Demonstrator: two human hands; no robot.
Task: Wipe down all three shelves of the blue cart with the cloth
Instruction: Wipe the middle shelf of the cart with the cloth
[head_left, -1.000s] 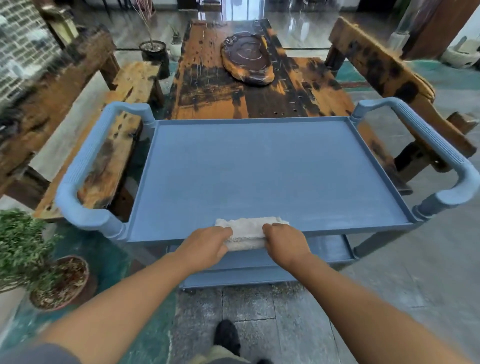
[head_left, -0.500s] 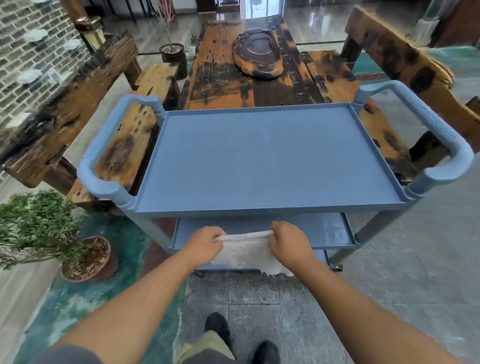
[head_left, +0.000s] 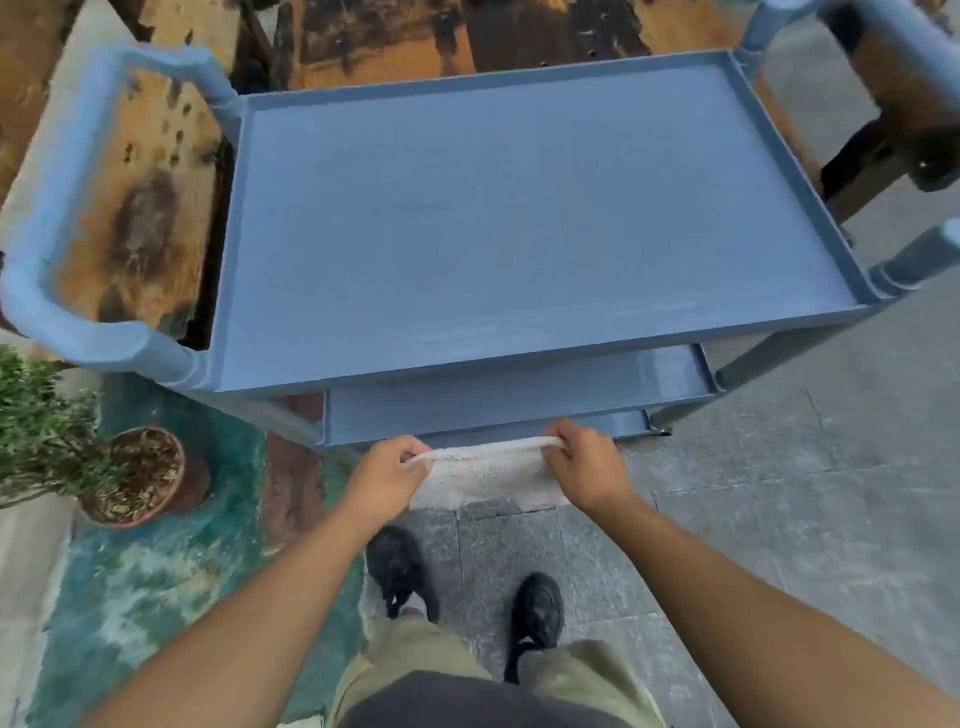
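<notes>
Blue cart (head_left: 519, 358) parked on the grey stone floor (head_left: 779, 493), right in front of the black shoes (head_left: 400, 566), backed by a worn wooden table (head_left: 415, 57) and flanked on the left by a potted plant (head_left: 135, 473). Cloth (head_left: 488, 470), white and thick, stretched level in the air just before the cart's near side, below the front rim of the top shelf (head_left: 519, 208) and in line with the near edge of the middle shelf (head_left: 493, 400); seemingly touching neither. Left hand (head_left: 387, 475) clamped on the cloth's left end, fingers curled round the bunched edge; right hand (head_left: 587, 467) gripping the right end the same way, so the fabric pulled taut between the two with its lower part hanging loose. Top shelf bare, dull blue with faint pale streaks across the surface: probably wiped, though not provable from this view. Middle shelf mostly hidden beneath the top one, only the near strip showing, with no sign of the cloth on it. Lowest shelf (head_left: 628, 423) reduced to a sliver beside the right hand, condition impossible to judge. By that reading, roughly a third done at best: two lower shelves left, middle one apparently next. Calls for bending or crouching and reaching in under the top shelf, where little room to work.
</notes>
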